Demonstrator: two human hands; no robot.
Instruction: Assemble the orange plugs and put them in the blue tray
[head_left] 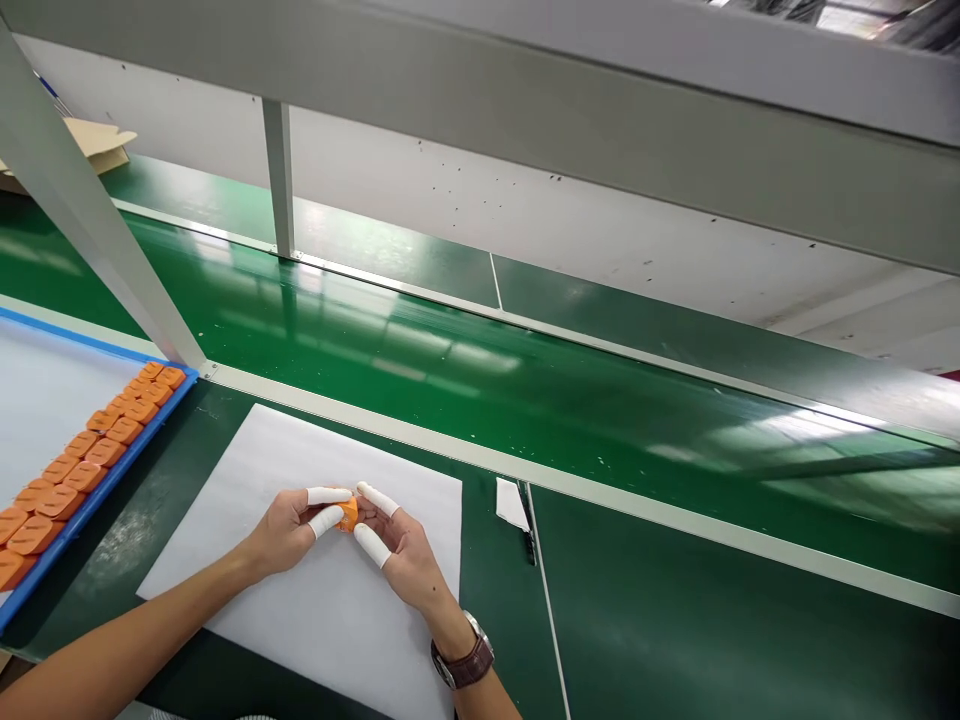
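Note:
A small orange piece with rounded corners (349,514) is held above a white sheet (300,620). My left hand (289,530) pinches it between thumb and forefinger from the left. At its right edge, the thumb and forefinger of my right hand (409,555) bracket the piece, their tips against or very near it. White finger cots cover these fingertips on both hands. My fingers partly hide the piece, so its exact shape does not show. A watch with a brown strap (472,662) is on my right wrist.
On the left, a blue-edged tray (161,425) holds rows of similar orange pieces (86,475). A white scrap (512,502) and a thin black tool (530,545) lie right of the sheet. Beyond runs a green belt (420,350), under a grey frame with posts (279,180).

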